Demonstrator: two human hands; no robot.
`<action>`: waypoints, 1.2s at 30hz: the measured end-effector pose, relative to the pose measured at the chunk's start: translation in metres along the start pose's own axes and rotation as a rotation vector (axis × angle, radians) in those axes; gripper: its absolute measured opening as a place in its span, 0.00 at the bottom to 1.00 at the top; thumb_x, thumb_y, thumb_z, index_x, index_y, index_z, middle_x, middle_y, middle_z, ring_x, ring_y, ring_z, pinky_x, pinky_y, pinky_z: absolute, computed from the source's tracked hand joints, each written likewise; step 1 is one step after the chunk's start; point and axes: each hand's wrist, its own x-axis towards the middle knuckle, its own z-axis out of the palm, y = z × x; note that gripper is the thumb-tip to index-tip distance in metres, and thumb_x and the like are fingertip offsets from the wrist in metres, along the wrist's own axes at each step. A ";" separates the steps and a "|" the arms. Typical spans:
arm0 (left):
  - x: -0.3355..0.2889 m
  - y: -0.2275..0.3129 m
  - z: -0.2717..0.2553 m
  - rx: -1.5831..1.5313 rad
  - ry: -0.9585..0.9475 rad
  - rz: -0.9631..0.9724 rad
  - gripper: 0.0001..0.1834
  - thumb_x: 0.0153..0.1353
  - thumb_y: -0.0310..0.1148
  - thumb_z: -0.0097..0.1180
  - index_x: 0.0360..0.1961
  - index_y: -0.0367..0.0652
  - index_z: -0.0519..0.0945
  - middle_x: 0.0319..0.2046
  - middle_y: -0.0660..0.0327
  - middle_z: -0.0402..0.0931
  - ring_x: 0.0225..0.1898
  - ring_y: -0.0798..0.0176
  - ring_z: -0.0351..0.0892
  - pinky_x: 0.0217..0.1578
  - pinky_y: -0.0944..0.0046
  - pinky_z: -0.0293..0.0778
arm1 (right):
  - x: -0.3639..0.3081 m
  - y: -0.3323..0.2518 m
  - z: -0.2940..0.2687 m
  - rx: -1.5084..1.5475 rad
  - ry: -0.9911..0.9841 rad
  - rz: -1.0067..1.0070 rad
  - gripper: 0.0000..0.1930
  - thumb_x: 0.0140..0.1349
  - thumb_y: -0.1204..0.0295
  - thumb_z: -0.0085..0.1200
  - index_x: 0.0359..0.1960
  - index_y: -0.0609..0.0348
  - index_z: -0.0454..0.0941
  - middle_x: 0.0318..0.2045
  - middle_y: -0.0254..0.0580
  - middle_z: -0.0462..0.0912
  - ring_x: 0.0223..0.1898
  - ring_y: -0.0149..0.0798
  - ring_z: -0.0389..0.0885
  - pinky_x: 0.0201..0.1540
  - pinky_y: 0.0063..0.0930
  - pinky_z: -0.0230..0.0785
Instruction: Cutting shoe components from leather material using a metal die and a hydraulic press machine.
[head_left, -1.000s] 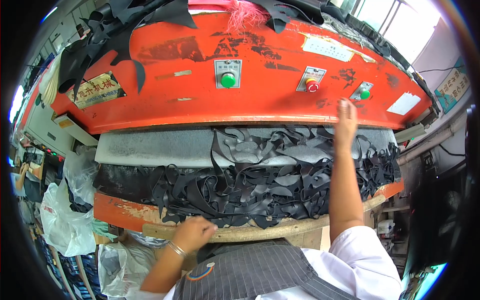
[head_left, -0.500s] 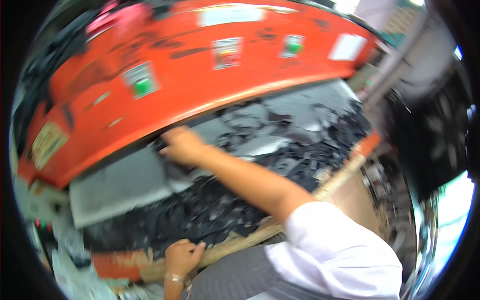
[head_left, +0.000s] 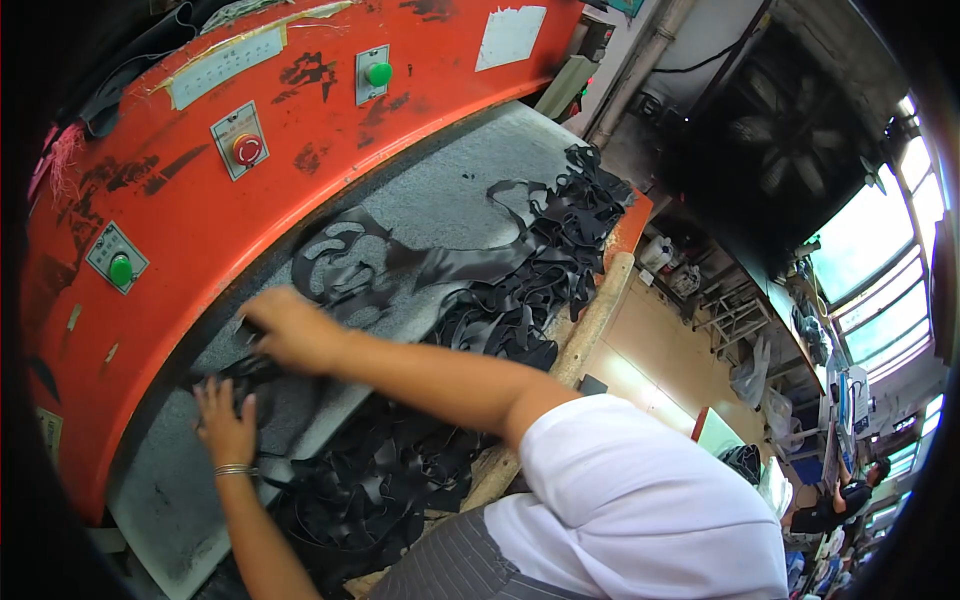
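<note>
My left hand (head_left: 228,428) lies with fingers stretched apart on the grey cutting board (head_left: 172,520), next to a dark strip of sheet material (head_left: 250,372). Just beyond it, my right hand (head_left: 297,335) is curled closed and smeared by motion. A small dark thing shows at its fingertips, but I cannot make out what it is. To the right on the board lies a black sheet with cut-out openings (head_left: 345,265), its trailing part reaching toward a heap of black offcuts (head_left: 515,300).
A red machine beam (head_left: 190,190) with green buttons and a red knob runs along the far side. More black scraps (head_left: 385,470) lie along the near edge, beside a tan rail (head_left: 590,330). A large dark fan (head_left: 785,140) stands at right; a person (head_left: 845,500) is far off.
My left hand has moved from the near rail up onto the board. My right hand has shifted left, close to it. The view has swung right, and the cut-out sheet now shows plainly.
</note>
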 end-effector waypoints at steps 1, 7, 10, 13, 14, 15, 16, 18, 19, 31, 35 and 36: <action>0.004 -0.029 0.008 0.029 0.001 -0.065 0.33 0.65 0.57 0.46 0.65 0.50 0.66 0.72 0.60 0.52 0.74 0.49 0.45 0.65 0.29 0.45 | -0.004 0.006 -0.030 -0.020 0.002 0.098 0.26 0.45 0.73 0.67 0.50 0.61 0.76 0.47 0.53 0.79 0.53 0.57 0.73 0.56 0.44 0.67; -0.051 -0.137 0.008 0.081 0.003 -0.372 0.37 0.66 0.59 0.45 0.68 0.46 0.64 0.73 0.51 0.49 0.73 0.42 0.45 0.68 0.46 0.51 | -0.068 0.073 -0.203 -0.346 0.101 0.411 0.25 0.53 0.68 0.65 0.54 0.61 0.75 0.50 0.55 0.80 0.53 0.54 0.78 0.56 0.40 0.69; -0.116 -0.175 -0.013 0.068 -0.053 -0.554 0.38 0.64 0.55 0.52 0.68 0.42 0.64 0.71 0.45 0.52 0.71 0.41 0.50 0.68 0.50 0.52 | -0.096 0.080 -0.248 -0.282 -0.042 0.465 0.23 0.54 0.68 0.64 0.51 0.63 0.75 0.49 0.53 0.80 0.52 0.56 0.76 0.56 0.41 0.67; -0.170 -0.163 -0.052 -0.354 -0.222 -0.491 0.32 0.56 0.44 0.64 0.57 0.34 0.76 0.55 0.41 0.74 0.59 0.42 0.72 0.61 0.53 0.65 | -0.116 0.088 -0.262 -0.313 -0.216 0.435 0.22 0.57 0.64 0.62 0.51 0.62 0.76 0.47 0.52 0.80 0.52 0.54 0.74 0.56 0.42 0.63; -0.176 -0.143 -0.070 -0.339 -0.214 -0.526 0.32 0.56 0.44 0.64 0.57 0.34 0.76 0.55 0.41 0.74 0.59 0.42 0.72 0.61 0.53 0.65 | -0.119 0.089 -0.263 -0.323 -0.293 0.430 0.21 0.58 0.63 0.61 0.51 0.61 0.76 0.46 0.51 0.80 0.52 0.53 0.73 0.56 0.42 0.62; -0.172 -0.099 -0.098 -0.160 -0.193 -0.486 0.27 0.57 0.43 0.63 0.53 0.34 0.79 0.51 0.42 0.77 0.55 0.43 0.75 0.57 0.53 0.68 | -0.125 0.091 -0.265 -0.333 -0.351 0.422 0.21 0.58 0.63 0.61 0.51 0.60 0.76 0.46 0.50 0.80 0.52 0.52 0.73 0.55 0.43 0.62; -0.169 -0.058 -0.120 0.022 -0.178 -0.451 0.23 0.57 0.41 0.63 0.48 0.34 0.81 0.47 0.43 0.79 0.51 0.44 0.78 0.53 0.53 0.70 | -0.130 0.090 -0.261 -0.294 -0.380 0.432 0.21 0.58 0.62 0.62 0.50 0.60 0.77 0.45 0.49 0.79 0.53 0.52 0.72 0.56 0.43 0.61; -0.147 0.003 -0.117 0.002 0.245 -0.237 0.18 0.58 0.37 0.61 0.43 0.34 0.84 0.43 0.46 0.81 0.46 0.46 0.79 0.48 0.55 0.72 | -0.135 0.081 -0.258 -0.413 -0.526 0.235 0.21 0.57 0.60 0.63 0.48 0.59 0.76 0.45 0.48 0.78 0.53 0.50 0.72 0.56 0.43 0.60; -0.111 0.061 -0.120 -0.216 0.278 -0.098 0.16 0.59 0.36 0.60 0.43 0.36 0.84 0.43 0.49 0.81 0.46 0.49 0.80 0.49 0.58 0.72 | -0.140 0.082 -0.258 -0.441 -0.546 0.188 0.21 0.55 0.60 0.63 0.47 0.59 0.76 0.44 0.47 0.77 0.52 0.50 0.72 0.56 0.43 0.59; 0.020 0.217 -0.013 -0.228 -0.230 0.096 0.10 0.54 0.34 0.64 0.33 0.40 0.77 0.35 0.51 0.77 0.39 0.45 0.78 0.40 0.52 0.72 | -0.172 0.083 -0.326 -0.157 -0.545 0.407 0.22 0.60 0.68 0.58 0.56 0.58 0.70 0.47 0.53 0.73 0.46 0.58 0.76 0.51 0.43 0.70; 0.055 0.240 -0.010 -0.246 0.084 0.030 0.10 0.54 0.32 0.64 0.33 0.40 0.77 0.36 0.51 0.76 0.38 0.45 0.77 0.39 0.50 0.72 | -0.159 0.102 -0.341 -0.129 -0.284 0.417 0.21 0.60 0.74 0.56 0.56 0.61 0.69 0.46 0.57 0.72 0.51 0.58 0.72 0.55 0.41 0.66; 0.066 0.240 -0.005 -0.255 0.171 0.051 0.09 0.54 0.32 0.64 0.33 0.40 0.77 0.35 0.52 0.76 0.38 0.45 0.77 0.39 0.50 0.71 | -0.152 0.106 -0.344 -0.164 -0.274 0.445 0.22 0.60 0.73 0.55 0.57 0.61 0.69 0.46 0.57 0.72 0.50 0.58 0.72 0.55 0.40 0.66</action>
